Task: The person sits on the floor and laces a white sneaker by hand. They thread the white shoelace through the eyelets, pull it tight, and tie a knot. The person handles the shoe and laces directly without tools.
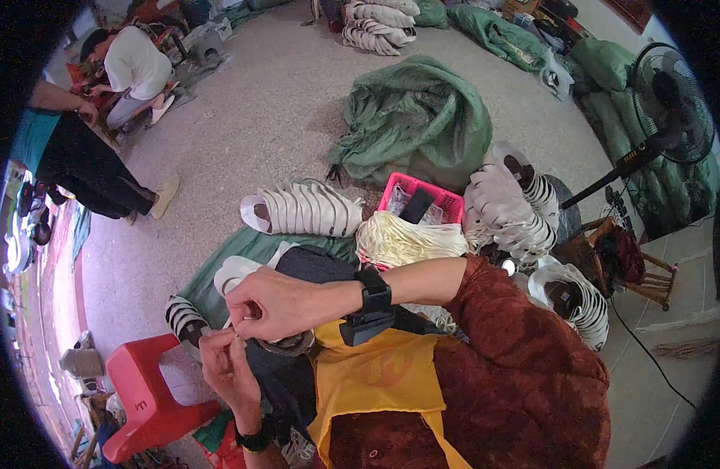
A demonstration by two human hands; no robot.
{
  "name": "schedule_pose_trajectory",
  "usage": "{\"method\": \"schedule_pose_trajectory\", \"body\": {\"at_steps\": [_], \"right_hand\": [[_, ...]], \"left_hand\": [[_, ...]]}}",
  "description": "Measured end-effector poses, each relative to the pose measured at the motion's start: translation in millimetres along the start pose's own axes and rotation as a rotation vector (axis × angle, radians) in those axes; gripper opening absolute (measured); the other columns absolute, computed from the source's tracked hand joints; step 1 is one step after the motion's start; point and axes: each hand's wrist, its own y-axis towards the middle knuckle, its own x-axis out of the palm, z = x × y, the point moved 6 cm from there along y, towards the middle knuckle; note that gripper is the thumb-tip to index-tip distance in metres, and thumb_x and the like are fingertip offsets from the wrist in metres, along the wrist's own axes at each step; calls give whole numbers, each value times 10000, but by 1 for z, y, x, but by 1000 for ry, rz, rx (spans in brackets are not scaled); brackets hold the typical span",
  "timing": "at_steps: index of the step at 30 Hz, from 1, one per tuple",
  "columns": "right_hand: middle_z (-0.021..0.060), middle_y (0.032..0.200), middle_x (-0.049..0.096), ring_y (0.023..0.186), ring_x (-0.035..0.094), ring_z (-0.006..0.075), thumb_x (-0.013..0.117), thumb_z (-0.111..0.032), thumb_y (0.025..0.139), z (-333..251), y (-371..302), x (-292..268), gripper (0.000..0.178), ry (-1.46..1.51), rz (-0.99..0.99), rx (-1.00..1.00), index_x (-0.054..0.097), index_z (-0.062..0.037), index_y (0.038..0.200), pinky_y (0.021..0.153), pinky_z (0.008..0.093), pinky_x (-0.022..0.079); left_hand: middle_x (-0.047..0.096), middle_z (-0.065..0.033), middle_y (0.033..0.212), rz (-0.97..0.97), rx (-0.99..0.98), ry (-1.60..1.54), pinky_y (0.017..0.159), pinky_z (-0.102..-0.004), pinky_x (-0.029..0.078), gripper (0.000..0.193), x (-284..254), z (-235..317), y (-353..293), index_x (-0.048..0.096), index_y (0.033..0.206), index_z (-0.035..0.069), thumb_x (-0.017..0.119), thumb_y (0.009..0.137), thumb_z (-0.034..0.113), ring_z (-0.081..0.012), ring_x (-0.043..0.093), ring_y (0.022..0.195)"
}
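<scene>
My right hand (270, 305) reaches across from the right, its fingers closed in a pinch. Just below it, my left hand (228, 369) is also closed, thumb and fingertips pressed together. The fingertips of both hands nearly meet, and whatever they pinch is too small and hidden to name. Right behind my right hand, partly covered by it, is a white shoe upper (233, 270) near my dark-clothed lap. Another small stack of white strappy uppers (185, 316) lies to the left of the hands. A yellow apron (379, 371) covers part of my lap.
Ahead lie a row of white shoe uppers (309, 209), a bundle of cream laces (410, 238) and a pink basket (451, 204). Beyond is a green sack (414, 117). A red stool (145, 391) stands left, a fan (672, 102) right. Two people (137, 66) are at far left.
</scene>
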Motion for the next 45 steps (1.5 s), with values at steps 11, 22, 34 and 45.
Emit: {"method": "schedule_pose_trajectory", "body": {"at_steps": [11,22,34,45], "right_hand": [[44,729,666,677,678,117,712,-33,849,20,-5,-3,111,403,56,137,652,17,928,573,269,515],[39,742,642,640,584,107,751,-100,845,17,-12,-16,106,94,124,-77,735,-23,916,567,273,465],[25,829,711,743,669,77,697,-83,932,55,-9,-2,122,448,84,280,711,10,1009,655,239,546],[71,912,734,804,694,120,710,-53,928,55,-4,3,132,450,13,370,719,24,1035,725,247,581]], "left_hand": [[601,-65,906,-12,-105,-106,697,-237,419,10,14,-7,8,537,1001,-1,544,994,-2,-101,516,763],[552,-36,888,26,-177,-246,659,-236,394,63,28,-2,11,568,931,6,595,981,33,-89,485,718],[532,32,839,-2,-255,-232,657,-210,391,84,32,-9,15,608,917,49,605,990,91,-45,468,714],[587,35,900,-9,-305,-453,711,-190,436,79,33,-28,7,567,961,32,638,981,61,-17,530,816]]}}
